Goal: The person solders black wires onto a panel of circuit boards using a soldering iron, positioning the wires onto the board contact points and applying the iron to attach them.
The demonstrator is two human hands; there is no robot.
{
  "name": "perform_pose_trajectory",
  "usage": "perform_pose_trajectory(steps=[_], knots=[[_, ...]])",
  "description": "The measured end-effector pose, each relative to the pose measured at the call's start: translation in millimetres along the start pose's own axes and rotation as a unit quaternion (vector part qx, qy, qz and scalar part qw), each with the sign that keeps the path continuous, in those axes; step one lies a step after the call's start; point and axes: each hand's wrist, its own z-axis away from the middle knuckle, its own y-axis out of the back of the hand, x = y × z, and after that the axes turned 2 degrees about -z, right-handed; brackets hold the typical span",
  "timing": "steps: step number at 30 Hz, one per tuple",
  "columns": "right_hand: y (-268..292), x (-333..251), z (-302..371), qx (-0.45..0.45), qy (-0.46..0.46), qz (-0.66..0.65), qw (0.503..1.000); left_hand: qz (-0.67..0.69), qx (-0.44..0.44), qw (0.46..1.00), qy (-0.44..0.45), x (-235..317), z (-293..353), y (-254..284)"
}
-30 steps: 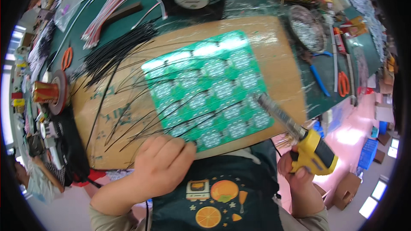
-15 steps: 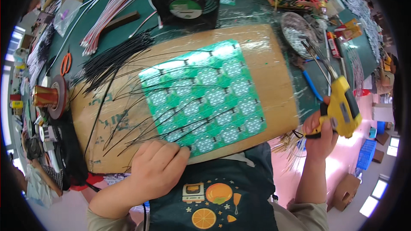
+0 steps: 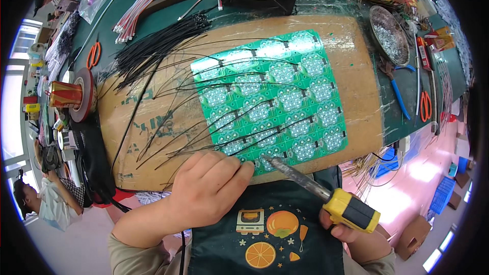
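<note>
Green board (image 3: 272, 97): most pads wired; nearest row by fingertips unfinished.
Left hand (image 3: 206, 191): fingers pinch black wire (image 3: 204, 148).
Right hand (image 3: 351, 231): grips soldering iron (image 3: 326, 196).

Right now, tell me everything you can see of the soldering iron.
The soldering iron has a yellow and black handle and a long grey metal shaft. The right hand grips the handle at the lower right. The iron lies slanted, tip pointing up and left, meeting the near edge of the green circuit board panel close to the left hand fingertips. No cord can be made out.
</note>
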Motion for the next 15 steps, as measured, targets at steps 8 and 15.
perform_pose_trajectory(steps=[8, 15], knots=[[-2.0, 1.3, 2.6, -0.005, -0.02, 0.094, 0.995, -0.003, -0.007, 1.0, -0.003, 0.2, 0.0, 0.4], [-4.0, 1.6, 3.5, 0.002, -0.021, 0.099, 0.995, -0.005, -0.006, 1.0, -0.008, -0.9, -1.1, 0.9]])
